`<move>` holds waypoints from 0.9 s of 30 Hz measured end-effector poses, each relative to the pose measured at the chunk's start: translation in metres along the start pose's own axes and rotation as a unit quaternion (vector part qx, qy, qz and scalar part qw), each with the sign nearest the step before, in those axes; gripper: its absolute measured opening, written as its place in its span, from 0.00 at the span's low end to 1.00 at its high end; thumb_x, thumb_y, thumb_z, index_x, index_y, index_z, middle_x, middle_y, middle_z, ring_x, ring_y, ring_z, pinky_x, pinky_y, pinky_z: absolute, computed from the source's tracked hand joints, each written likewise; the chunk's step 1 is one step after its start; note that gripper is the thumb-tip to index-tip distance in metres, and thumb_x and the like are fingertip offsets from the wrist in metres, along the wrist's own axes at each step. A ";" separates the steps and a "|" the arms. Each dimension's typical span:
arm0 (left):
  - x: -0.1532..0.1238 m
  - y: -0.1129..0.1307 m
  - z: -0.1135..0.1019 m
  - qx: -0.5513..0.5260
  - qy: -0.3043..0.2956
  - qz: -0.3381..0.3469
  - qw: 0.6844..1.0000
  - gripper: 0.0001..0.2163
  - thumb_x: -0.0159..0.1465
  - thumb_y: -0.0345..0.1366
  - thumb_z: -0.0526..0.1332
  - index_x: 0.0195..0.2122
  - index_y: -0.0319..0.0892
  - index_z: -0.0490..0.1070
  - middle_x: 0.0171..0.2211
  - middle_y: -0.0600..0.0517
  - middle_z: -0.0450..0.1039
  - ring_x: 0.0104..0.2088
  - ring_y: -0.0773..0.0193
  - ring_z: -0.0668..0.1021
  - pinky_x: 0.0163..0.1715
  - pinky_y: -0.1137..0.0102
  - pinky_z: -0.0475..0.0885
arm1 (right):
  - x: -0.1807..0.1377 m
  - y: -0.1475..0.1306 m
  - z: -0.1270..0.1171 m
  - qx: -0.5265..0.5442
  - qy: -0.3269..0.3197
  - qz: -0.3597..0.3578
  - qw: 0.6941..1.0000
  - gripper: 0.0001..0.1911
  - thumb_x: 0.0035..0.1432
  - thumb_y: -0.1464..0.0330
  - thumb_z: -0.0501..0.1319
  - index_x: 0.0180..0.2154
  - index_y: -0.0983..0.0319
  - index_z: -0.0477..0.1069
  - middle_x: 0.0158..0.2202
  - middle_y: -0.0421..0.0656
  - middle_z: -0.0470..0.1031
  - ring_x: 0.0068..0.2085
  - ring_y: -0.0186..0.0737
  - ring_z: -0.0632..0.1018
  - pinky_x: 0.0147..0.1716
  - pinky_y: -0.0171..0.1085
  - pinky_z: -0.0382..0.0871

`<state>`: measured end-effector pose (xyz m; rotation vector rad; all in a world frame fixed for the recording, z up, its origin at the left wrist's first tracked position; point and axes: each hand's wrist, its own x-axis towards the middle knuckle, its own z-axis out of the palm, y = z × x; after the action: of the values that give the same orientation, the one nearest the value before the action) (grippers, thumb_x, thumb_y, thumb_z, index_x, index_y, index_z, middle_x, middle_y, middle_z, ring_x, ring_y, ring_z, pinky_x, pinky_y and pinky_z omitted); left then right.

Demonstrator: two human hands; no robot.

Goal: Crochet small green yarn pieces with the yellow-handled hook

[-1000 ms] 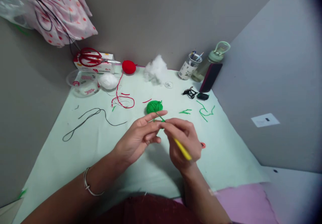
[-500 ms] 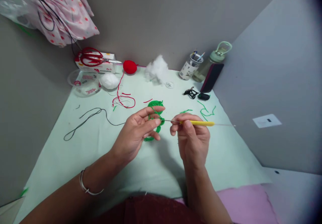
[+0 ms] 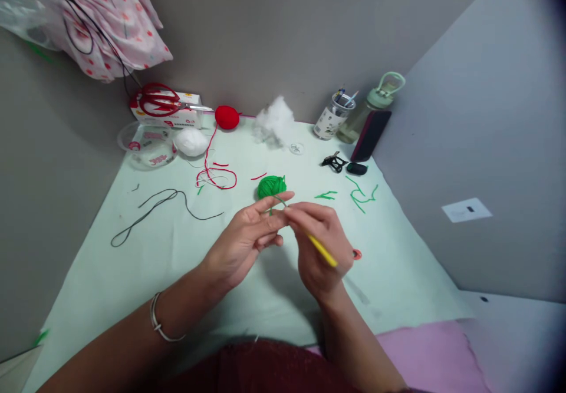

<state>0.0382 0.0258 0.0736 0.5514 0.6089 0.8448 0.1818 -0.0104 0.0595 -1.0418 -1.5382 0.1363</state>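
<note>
Green yarn ball point(image 3: 270, 187), bright, rounded, closely wound, at frame centre; left hand point(image 3: 241, 237) pinching a taut green strand point(image 3: 280, 200), right hand point(image 3: 322, 243) gripping yellow-handled tool point(image 3: 324, 251).

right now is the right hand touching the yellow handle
Touching: the head view shows the right hand gripping the yellow handle, whose end sticks out.

Matt green yarn ball point(image 3: 270, 187)
</note>
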 end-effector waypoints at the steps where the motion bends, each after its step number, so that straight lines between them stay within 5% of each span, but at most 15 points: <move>1: 0.001 0.002 -0.001 -0.012 -0.008 -0.014 1.000 0.17 0.59 0.34 0.75 0.50 0.42 0.83 0.23 0.62 0.60 0.20 0.78 0.54 0.28 0.77 0.69 | 0.001 0.001 -0.001 0.035 0.005 0.033 0.999 0.16 0.66 0.78 0.64 0.48 0.53 0.82 0.41 0.43 0.82 0.39 0.38 0.82 0.36 0.39 0.79; 7: 0.002 0.006 -0.005 0.016 0.017 0.039 0.999 0.10 0.59 0.33 0.74 0.43 0.44 0.85 0.37 0.55 0.72 0.23 0.78 0.62 0.28 0.78 0.69 | 0.011 0.010 -0.005 0.266 0.043 0.216 0.938 0.08 0.69 0.67 0.63 0.39 0.57 0.82 0.34 0.40 0.79 0.27 0.32 0.77 0.26 0.35 0.75; 11: 0.000 0.001 -0.002 0.087 0.018 0.055 0.995 0.14 0.60 0.34 0.74 0.49 0.46 0.83 0.41 0.52 0.76 0.33 0.70 0.74 0.35 0.73 0.71 | 0.008 0.008 -0.002 0.226 0.007 0.192 0.955 0.07 0.68 0.67 0.63 0.41 0.57 0.82 0.40 0.43 0.82 0.32 0.36 0.79 0.31 0.38 0.77; 27: -0.004 0.006 -0.004 0.144 0.025 0.086 0.986 0.15 0.61 0.38 0.74 0.49 0.47 0.82 0.36 0.53 0.76 0.31 0.68 0.75 0.34 0.70 0.70 | 0.011 0.004 -0.008 0.259 -0.010 0.193 0.946 0.09 0.73 0.66 0.57 0.41 0.58 0.76 0.39 0.42 0.83 0.30 0.34 0.81 0.31 0.37 0.79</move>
<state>0.0302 0.0265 0.0758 0.8570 0.7420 0.9420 0.1915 -0.0047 0.0671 -0.8988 -1.2002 0.7834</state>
